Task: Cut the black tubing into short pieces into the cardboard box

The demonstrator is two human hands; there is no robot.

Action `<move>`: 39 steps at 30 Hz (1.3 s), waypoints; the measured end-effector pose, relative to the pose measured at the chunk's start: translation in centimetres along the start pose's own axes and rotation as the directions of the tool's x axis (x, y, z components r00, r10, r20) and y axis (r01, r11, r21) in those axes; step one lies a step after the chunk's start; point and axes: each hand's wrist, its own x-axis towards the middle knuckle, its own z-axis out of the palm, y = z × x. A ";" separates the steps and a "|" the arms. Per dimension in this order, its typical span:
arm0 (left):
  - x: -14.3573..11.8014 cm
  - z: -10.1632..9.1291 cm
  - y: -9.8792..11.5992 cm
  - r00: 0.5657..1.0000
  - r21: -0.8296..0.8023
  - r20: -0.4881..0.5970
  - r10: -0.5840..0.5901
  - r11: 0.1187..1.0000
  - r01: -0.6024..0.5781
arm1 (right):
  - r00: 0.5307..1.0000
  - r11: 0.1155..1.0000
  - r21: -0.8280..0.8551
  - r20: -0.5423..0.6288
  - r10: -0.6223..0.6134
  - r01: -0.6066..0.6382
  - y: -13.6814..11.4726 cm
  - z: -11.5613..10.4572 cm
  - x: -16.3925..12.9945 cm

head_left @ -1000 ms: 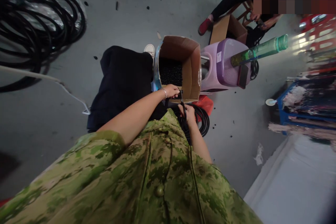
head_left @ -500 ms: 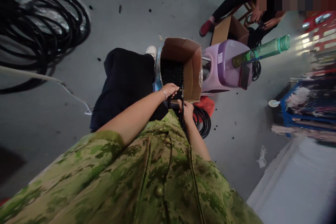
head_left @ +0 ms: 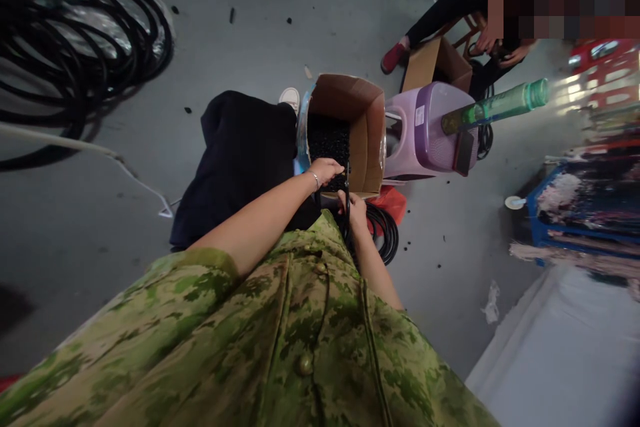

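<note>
Near the middle of the frame, the left hand point(head_left: 326, 172) reaches over the near edge of an open cardboard box point(head_left: 367, 137). Its grip is narrow, fingertips pinched together, apparently on black tubing point(head_left: 317, 199), a strand of which shows under the wrist; the held end is too small to make out. The right hand point(head_left: 356, 210), just below and to the right, has its grip closed around what look like dark-handled scissors point(head_left: 347, 181), blades pointing up the frame beside the left fingertips. Loose black pieces point(head_left: 324, 137) lie in the box, and a black coil point(head_left: 391, 240) sits right of the right wrist.

The step in hand looks to be snipping the tubing over the box. The next move calls for a steady left pinch, with the fingertips clear of the blades.
</note>
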 end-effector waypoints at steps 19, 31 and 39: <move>0.2 -0.3 0.0 0.994 0.036 0.104 -0.035 0.999 0.032 | 0.999 0.999 0.016 -0.041 0.031 -0.031 -0.2 0.3 0.1; 0.5 -0.2 -0.3 0.996 0.077 -0.011 -0.091 0.993 0.092 | 0.996 0.997 -0.063 -0.080 0.031 -0.036 -0.1 2.0 0.1; 0.1 0.1 0.5 0.995 -0.003 -0.003 -0.103 0.995 0.103 | 0.995 0.995 -0.024 -0.012 0.097 -0.097 1.0 2.1 -0.3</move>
